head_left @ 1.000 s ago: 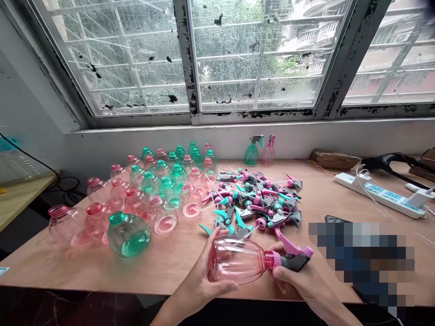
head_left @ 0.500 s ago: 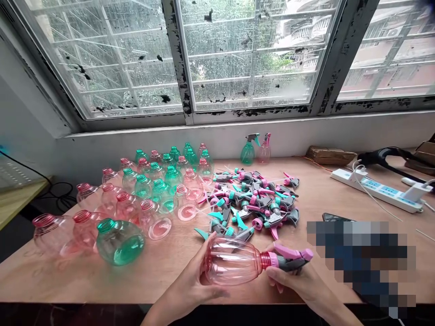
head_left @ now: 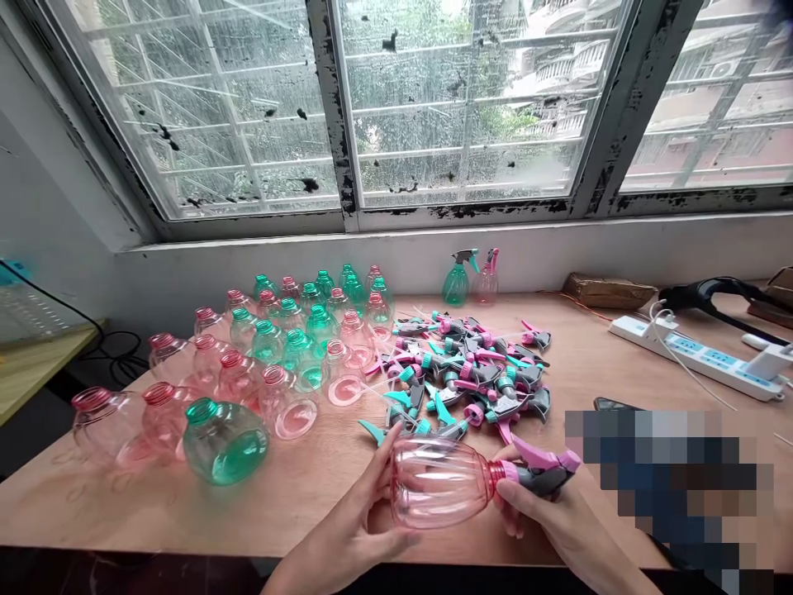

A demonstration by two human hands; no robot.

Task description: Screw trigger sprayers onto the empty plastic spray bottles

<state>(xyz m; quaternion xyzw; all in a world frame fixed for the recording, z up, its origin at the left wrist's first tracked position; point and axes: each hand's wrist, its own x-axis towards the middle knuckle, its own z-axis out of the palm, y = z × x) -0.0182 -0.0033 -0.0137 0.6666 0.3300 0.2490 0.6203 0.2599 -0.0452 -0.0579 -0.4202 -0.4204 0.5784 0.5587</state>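
Observation:
A clear pink bottle [head_left: 437, 482] lies on its side just above the near edge of the wooden table [head_left: 310, 487]. My left hand [head_left: 365, 512] is wrapped round its base end. A pink and grey trigger sprayer [head_left: 540, 468] sits on the bottle's neck, and my right hand [head_left: 542, 516] grips it there. Just behind lies a heap of loose pink, teal and grey trigger sprayers [head_left: 464, 368].
Several empty pink and green bottles [head_left: 273, 347] stand at the left, one green bottle [head_left: 224, 440] nearest. Two finished spray bottles [head_left: 471, 277] stand by the wall. A white power strip [head_left: 700, 357] with cables lies at the right, beside a blurred patch.
The bottle and both hands have stayed near the table's front edge, shifting slightly right. The sprayer's pink trigger has turned from pointing up-left to lying along the top.

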